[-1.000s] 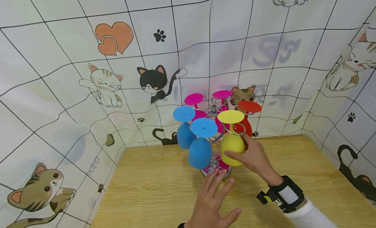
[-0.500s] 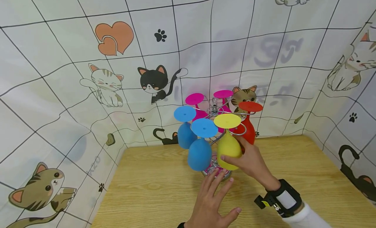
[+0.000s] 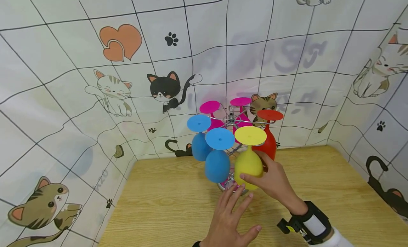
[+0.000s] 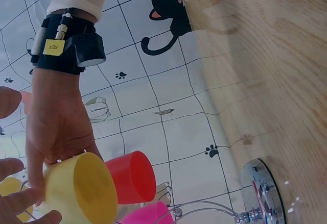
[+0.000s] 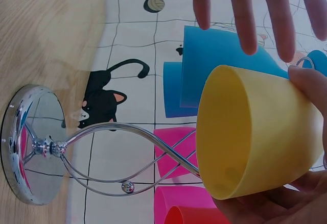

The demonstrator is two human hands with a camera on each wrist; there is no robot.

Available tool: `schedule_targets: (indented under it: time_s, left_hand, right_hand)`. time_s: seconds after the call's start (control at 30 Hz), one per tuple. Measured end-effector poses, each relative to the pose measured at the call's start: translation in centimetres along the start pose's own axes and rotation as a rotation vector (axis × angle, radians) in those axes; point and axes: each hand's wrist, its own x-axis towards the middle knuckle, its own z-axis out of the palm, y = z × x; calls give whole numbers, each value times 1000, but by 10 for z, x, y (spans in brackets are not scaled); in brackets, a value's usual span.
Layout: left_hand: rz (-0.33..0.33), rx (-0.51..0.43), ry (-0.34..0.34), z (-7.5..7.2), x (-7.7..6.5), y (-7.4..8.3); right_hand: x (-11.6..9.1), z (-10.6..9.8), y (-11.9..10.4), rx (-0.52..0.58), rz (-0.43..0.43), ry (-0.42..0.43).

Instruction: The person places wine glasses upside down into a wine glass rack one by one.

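My right hand [image 3: 277,178] holds a yellow plastic goblet [image 3: 248,165] upside down by its bowl, thumb on the near side. The goblet's flat foot points up, in front of the chrome glass rack [image 3: 231,119]. In the right wrist view the hollow mouth of the yellow goblet [image 5: 225,132] faces the rack's round base [image 5: 33,145]. My left hand [image 3: 227,218] has its fingers spread and straight, just in front of the base. From the left wrist view, its fingertips [image 4: 20,201] appear close to the yellow bowl; contact cannot be told.
Two blue goblets [image 3: 217,166] hang upside down on the rack's left side. A red goblet [image 3: 270,142] hangs at the right, and pink goblets [image 3: 215,124] at the back. The wooden table [image 3: 159,204] meets a cat-patterned sheet [image 3: 178,56] behind the rack.
The right hand has drawn the yellow goblet toward me and slightly down, its stem leaving the wire ring. The left hand has stayed in place.
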Motion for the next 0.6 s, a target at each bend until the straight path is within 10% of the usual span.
schedule_targets:
  time_s: [0.6]
  left_hand:
    - [26, -4, 11, 8, -2, -1]
  right_hand:
    - [-12, -10, 3, 17, 31, 26]
